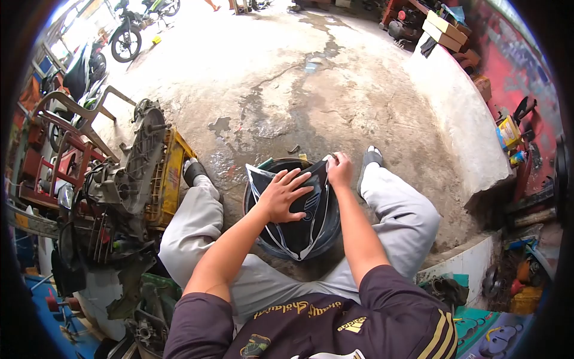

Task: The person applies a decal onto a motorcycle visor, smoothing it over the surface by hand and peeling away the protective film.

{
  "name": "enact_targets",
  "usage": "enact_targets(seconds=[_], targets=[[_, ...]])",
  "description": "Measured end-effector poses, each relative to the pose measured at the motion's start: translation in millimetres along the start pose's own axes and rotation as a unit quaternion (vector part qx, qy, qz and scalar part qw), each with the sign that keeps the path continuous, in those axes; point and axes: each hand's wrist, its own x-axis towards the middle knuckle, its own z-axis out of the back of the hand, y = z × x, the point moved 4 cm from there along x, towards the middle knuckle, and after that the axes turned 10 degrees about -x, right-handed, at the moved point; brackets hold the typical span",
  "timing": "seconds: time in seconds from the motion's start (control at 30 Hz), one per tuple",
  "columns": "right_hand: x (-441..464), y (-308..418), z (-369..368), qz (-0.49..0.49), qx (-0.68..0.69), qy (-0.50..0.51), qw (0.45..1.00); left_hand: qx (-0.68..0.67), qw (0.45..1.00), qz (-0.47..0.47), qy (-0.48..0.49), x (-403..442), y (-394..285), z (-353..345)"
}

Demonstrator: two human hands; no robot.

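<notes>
A black panel (pixel 293 206) with pale edges, roughly triangular, lies over a round dark basin (pixel 332 230) between my knees. Its narrow end points toward my body. My left hand (pixel 284 195) rests on the panel's upper left part, fingers spread and palm down. At the panel's upper right corner is my right hand (pixel 339 170), its fingers bent and pressed together on the edge. The inside of the basin is mostly hidden under the panel.
A yellow crate (pixel 177 173) with a large metal engine casing (pixel 143 158) stands at the left, beside a chair frame. A low white wall (pixel 460 113) runs along the right. Motorcycles (pixel 126 42) are at the upper left. Wet patches mark the concrete floor (pixel 209 90).
</notes>
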Motion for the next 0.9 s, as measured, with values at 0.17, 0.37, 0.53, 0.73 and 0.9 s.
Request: enact_targets(seconds=[0.17,0.37,0.53,0.73,0.9], targets=[[-7.0,19.5,12.4,0.038,0.001,0.028,0.999,-0.002,1.000,-0.006,-0.005,0.7,1.4,1.3],[1.1,11.2,-0.3,-0.021,0.008,0.018,1.000,0.002,1.000,-0.005,-0.007,0.9,0.7,1.2],[-15.2,21.8,7.8,0.056,0.032,0.007,0.998,0.002,1.000,-0.005,-0.010,-0.4,2.2,0.6],[4.2,24.2,1.5,0.066,0.013,0.016,0.998,0.003,1.000,0.010,-0.008,3.6,3.5,-0.3],[-5.1,28.4,8.6,0.060,0.024,0.018,0.998,-0.003,1.000,0.006,-0.009,5.3,4.3,0.4]])
